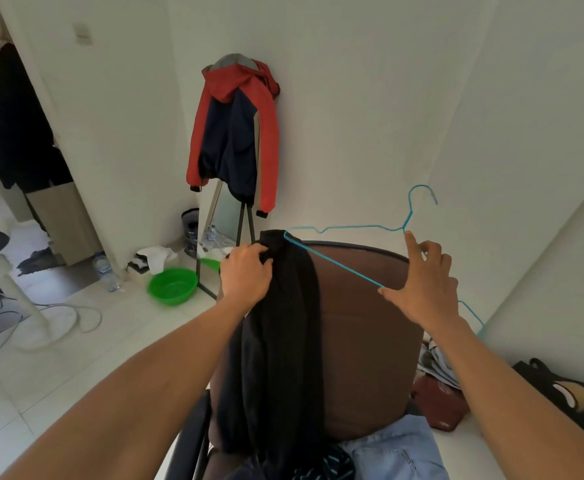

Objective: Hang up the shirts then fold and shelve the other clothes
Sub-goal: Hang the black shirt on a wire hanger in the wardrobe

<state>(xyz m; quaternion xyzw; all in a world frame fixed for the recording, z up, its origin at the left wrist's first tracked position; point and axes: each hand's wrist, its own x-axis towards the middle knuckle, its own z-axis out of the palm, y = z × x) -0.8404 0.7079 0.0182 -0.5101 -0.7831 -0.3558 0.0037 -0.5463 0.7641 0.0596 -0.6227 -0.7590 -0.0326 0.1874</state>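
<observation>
A black shirt point(276, 341) hangs down in front of a brown chair back point(363, 341). My left hand point(245, 275) grips the shirt's top edge, where the left end of a blue wire hanger point(346, 268) goes into the fabric. My right hand point(422, 285) holds the hanger near its neck, with the index finger raised and the hook pointing up. Light blue jeans point(398, 452) and a dark striped garment point(332, 465) lie on the chair seat below.
A red and navy jacket point(235, 133) hangs over a standing mirror point(224, 206). A green basin point(172, 285), water bottles point(105, 271) and cables point(58, 313) are on the floor at left. More clothes point(436, 368) and a black bag point(567, 393) lie at right.
</observation>
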